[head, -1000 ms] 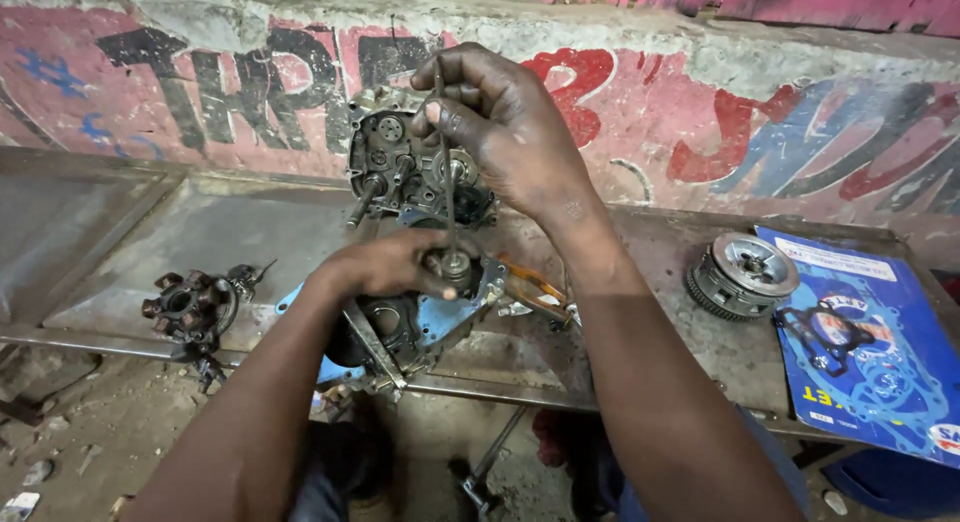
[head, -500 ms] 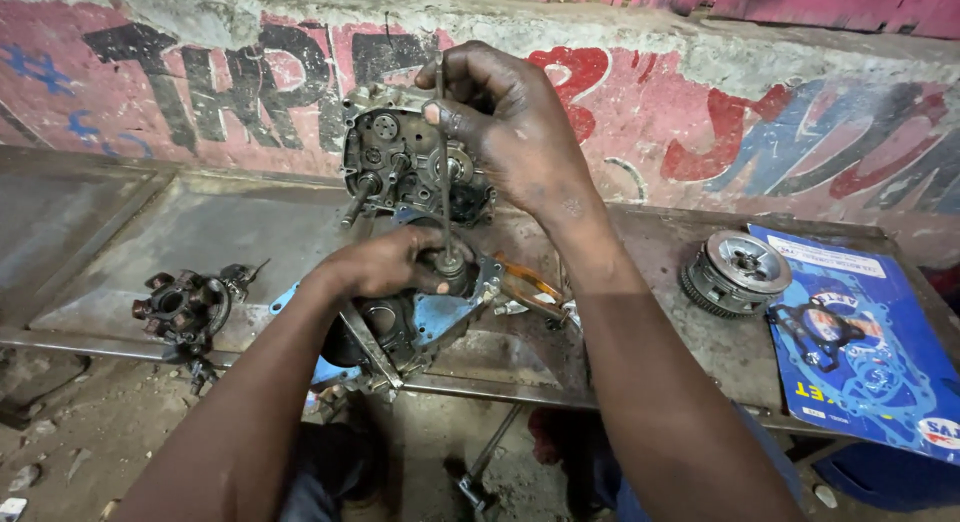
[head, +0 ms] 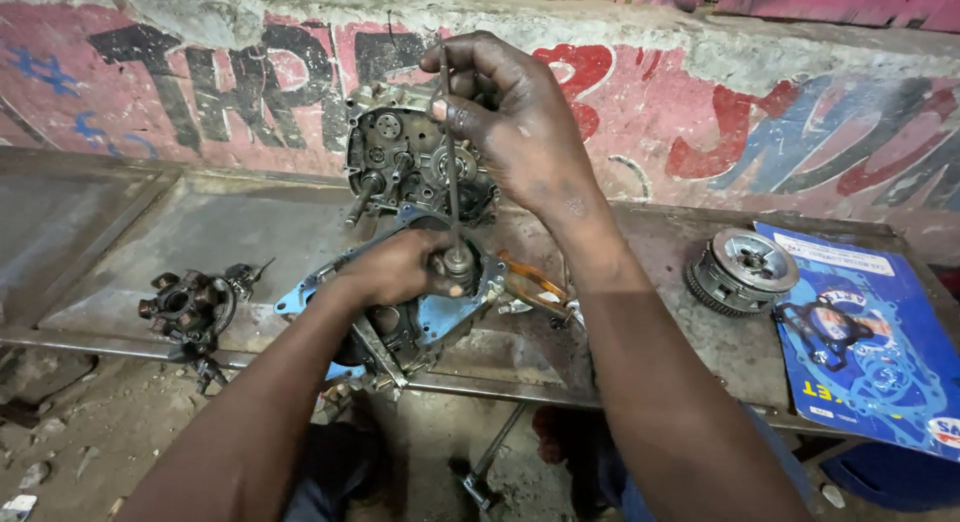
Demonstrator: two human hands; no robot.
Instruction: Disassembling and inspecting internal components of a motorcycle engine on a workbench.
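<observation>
A: Quick pass. Right hand (head: 515, 122)?

B: Raised over the middle of the bench (head: 150, 252), fingers pinched shut around the top of a thin metal rod (head: 450, 162). Rod stands about upright, lower end down in the engine part (head: 420, 307) below.

A: Left hand (head: 395, 267)?

B: Closed grip around a small round metal piece (head: 460, 267) at the foot of the rod, resting on that engine part. Can't tell whether the piece is fixed to the rod or just sits around it.

A: Where's the engine part?

B: Front edge of the bench, centre, partly hanging over the lip. Dark metal casing with a light blue gasket or plate on it. Mostly hidden under the left hand and forearm.

A: Anything else?

B: Bigger engine case (head: 410, 157) standing against the painted wall (head: 760, 112) behind the hands, open side toward the camera, gears and shafts showing. Small dark gear cluster (head: 190, 307) on the left of the bench, well apart. Round clutch drum (head: 740, 272) on the right. Blue printed packet (head: 870, 342) just beside it, at the right end. An orange-handled tool (head: 530, 282) lies just right of the engine part.

A: Floor?

B: Dirt floor (head: 90, 432) below, a metal tool (head: 485, 462) lying there.
</observation>
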